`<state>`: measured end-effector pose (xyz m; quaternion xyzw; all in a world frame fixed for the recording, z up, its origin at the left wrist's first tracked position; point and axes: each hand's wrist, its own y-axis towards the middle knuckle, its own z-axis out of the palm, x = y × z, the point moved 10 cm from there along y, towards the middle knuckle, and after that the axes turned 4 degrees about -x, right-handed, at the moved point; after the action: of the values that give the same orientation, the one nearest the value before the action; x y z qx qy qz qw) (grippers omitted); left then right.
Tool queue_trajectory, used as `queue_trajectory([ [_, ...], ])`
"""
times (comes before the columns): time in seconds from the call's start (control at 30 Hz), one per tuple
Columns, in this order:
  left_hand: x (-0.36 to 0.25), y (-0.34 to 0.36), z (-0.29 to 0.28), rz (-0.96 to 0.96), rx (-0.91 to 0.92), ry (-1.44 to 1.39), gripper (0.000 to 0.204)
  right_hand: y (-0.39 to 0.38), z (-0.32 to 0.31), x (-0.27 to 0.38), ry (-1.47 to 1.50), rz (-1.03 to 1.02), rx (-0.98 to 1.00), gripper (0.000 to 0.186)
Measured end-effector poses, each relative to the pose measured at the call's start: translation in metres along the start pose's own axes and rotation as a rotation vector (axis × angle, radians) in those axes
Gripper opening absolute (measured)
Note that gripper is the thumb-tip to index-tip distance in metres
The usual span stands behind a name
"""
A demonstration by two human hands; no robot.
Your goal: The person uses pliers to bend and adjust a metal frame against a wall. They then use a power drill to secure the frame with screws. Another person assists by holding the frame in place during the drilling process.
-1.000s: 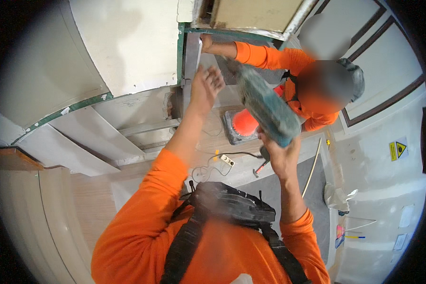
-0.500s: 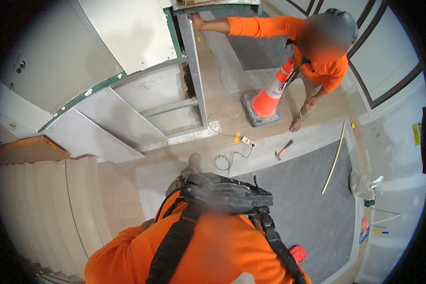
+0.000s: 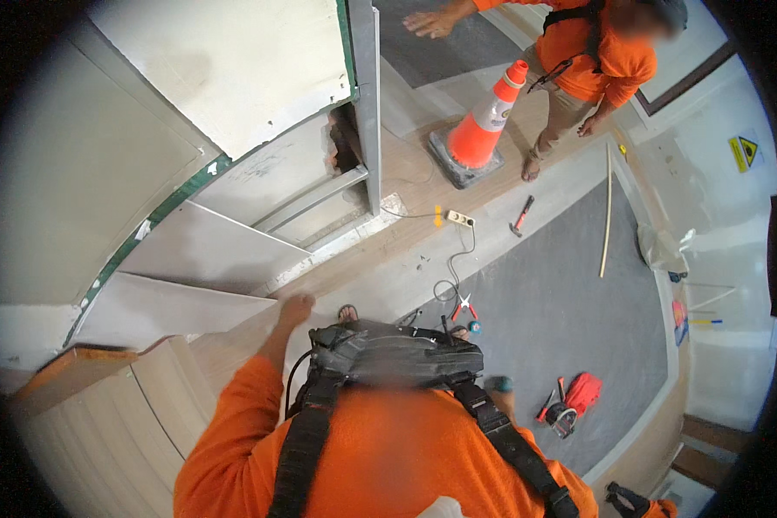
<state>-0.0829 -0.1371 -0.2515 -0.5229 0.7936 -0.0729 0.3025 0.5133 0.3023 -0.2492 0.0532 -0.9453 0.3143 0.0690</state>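
Note:
My left hand (image 3: 297, 309) reaches forward on the left, beside the lower corner of a pale wall panel (image 3: 173, 302). Its fingers look curled closed; whether anything small is inside, I cannot make out. Beside my right hip, my right hand (image 3: 503, 404) is partly hidden by my body, closed around a small teal object (image 3: 497, 382). Red-handled pliers (image 3: 464, 308) and a small teal roundish item (image 3: 475, 328) lie on the floor by my foot. A second pale panel (image 3: 233, 250) leans against the metal frame (image 3: 369, 121) of the opened wall.
A co-worker (image 3: 578, 52) in orange stands ahead behind a traffic cone (image 3: 479, 129). A power strip (image 3: 460, 218) with its cable, a hammer (image 3: 521, 216) and a long thin strip (image 3: 607, 211) lie on the floor. At right are a red bag (image 3: 584, 391) and tools; corrugated sheets (image 3: 104, 432) stand left.
My view has shifted. My left arm has come out from my side toward the panels, and my right hand now shows. The co-worker's hand has let go of the metal frame.

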Motion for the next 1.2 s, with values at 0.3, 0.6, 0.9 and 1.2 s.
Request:
queue_trajectory([
  [0.3,-0.429,0.097,-0.196,1.12,-0.393,0.807,0.028,0.004,0.161,0.091,0.084,-0.037,0.007,0.059],
  [0.6,-0.395,0.283,-0.215,0.766,-0.515,1.169,0.033,0.007,0.176,0.139,0.031,-0.107,0.155,0.065],
  [0.9,-0.405,0.261,-0.219,0.706,-0.454,1.123,0.023,-0.018,0.123,0.149,0.081,0.007,0.098,0.069],
  [1.2,-0.261,0.291,0.15,0.46,0.291,0.282,0.019,-0.058,0.172,0.186,0.102,0.188,-0.071,0.074],
])
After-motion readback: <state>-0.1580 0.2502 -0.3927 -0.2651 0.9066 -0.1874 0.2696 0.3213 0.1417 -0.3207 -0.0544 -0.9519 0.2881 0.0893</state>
